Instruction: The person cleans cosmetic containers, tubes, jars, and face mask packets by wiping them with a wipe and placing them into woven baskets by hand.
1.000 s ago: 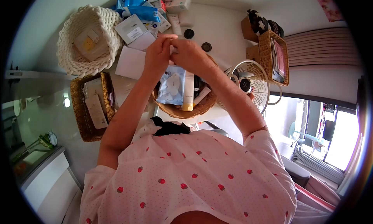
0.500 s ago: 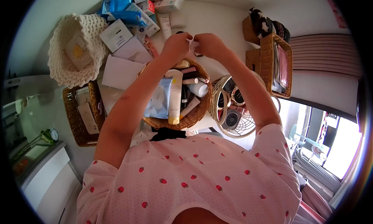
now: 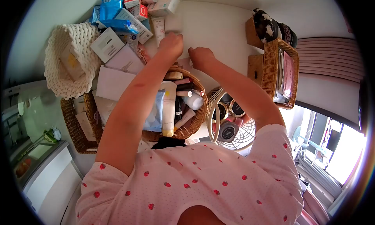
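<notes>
My left hand point(image 3: 172, 44) is closed in a loose fist above the table, just beyond the wicker basket point(image 3: 201, 93) and beside a white squeeze tube point(image 3: 158, 27). Whatever its fingers may hold is hidden. My right hand point(image 3: 200, 58) is also closed, a short way to the right. A sliver of something pale shows under its fingertips, too small to name. Cosmetics crowd the basket: a cream tube with a yellow cap point(image 3: 168, 111), a light blue pouch point(image 3: 154, 113) and several lipstick-like sticks. My left forearm crosses over the basket's left side.
At left stand a white knitted basket point(image 3: 89, 41) and a brown wicker basket point(image 3: 72, 123). Boxes and blue packs point(image 3: 112, 10) are piled at the back left. A round wire basket point(image 3: 244, 135) holds compacts below my right forearm; another wicker basket point(image 3: 271, 65) stands at right.
My hands have moved apart and slightly nearer to me, the left going left. The small whitish thing that was between them is now mostly hidden. The view has shifted slightly.
</notes>
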### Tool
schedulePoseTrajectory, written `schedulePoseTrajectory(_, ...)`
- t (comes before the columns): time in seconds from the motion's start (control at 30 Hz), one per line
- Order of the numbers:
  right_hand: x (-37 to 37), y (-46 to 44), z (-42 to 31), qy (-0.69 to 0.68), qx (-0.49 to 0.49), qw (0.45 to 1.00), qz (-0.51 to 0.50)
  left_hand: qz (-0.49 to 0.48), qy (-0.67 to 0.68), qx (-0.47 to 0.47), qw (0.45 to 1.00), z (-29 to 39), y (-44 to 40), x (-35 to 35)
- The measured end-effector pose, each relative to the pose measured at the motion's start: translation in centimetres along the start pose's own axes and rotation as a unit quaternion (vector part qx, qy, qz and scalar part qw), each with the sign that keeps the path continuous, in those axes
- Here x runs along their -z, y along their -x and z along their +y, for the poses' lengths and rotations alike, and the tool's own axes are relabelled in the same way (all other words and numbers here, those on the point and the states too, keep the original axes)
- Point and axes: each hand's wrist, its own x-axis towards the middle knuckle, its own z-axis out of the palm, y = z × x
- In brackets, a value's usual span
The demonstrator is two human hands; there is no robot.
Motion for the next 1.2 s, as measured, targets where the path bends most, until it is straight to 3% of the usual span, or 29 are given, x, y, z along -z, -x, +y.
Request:
schedulePoseTrajectory(0.2,0.7,0.2,0.3,-0.036,0.007,0.999,0.016,-0.068,-0.048,0.016,0.996,-0.1,-1.7,-0.9)
schedulePoseTrajectory(0.3,2.1,0.4,1.4,-0.094,-0.010,0.995,0.033,-0.074,0.011,0.046,0.996,1.2,-0.8,2.2)
schedulePoseTrajectory(0.33,2.8,0.7,1.9,-0.166,-0.006,0.985,0.041,-0.088,0.139,0.079,0.983,1.4,-0.4,3.6)
schedulePoseTrajectory(0.4,4.6,1.9,2.8,-0.306,0.003,0.950,0.057,-0.110,0.389,0.140,0.904,1.5,0.7,6.3)
schedulePoseTrajectory(0.5,9.1,7.2,1.7,-0.506,0.015,0.862,0.022,-0.047,0.654,0.075,0.752,0.8,4.9,8.7)
schedulePoseTrajectory(0.6,10.3,11.5,-0.3,-0.576,0.097,0.809,0.062,-0.061,0.822,0.039,0.565,0.1,9.8,9.8)
schedulePoseTrajectory(0.73,11.6,16.5,-5.4,-0.632,0.118,0.765,0.039,-0.091,0.886,0.096,0.444,0.7,16.2,10.7)
schedulePoseTrajectory(0.83,9.8,17.8,-9.3,-0.571,0.182,0.786,0.152,-0.133,0.858,0.122,0.482,-0.2,19.7,9.8)
schedulePoseTrajectory(0.87,9.5,18.6,-10.7,-0.541,0.170,0.807,0.166,-0.162,0.857,0.060,0.486,-0.4,21.2,10.1)
schedulePoseTrajectory(0.97,9.5,21.3,-14.6,-0.544,0.114,0.824,0.110,-0.182,0.856,0.057,0.481,-0.7,24.7,10.9)
schedulePoseTrajectory(1.0,8.9,21.8,-15.5,-0.533,0.115,0.829,0.126,-0.218,0.862,0.028,0.458,-1.5,25.4,10.9)
schedulePoseTrajectory(1.1,6.7,22.3,-17.7,-0.470,0.181,0.824,0.260,-0.210,0.856,0.018,0.472,-2.3,27.2,10.3)
schedulePoseTrajectory(1.2,6.1,23.8,-19.2,-0.537,0.149,0.798,0.231,-0.188,0.860,0.000,0.475,-2.9,29.0,10.0)
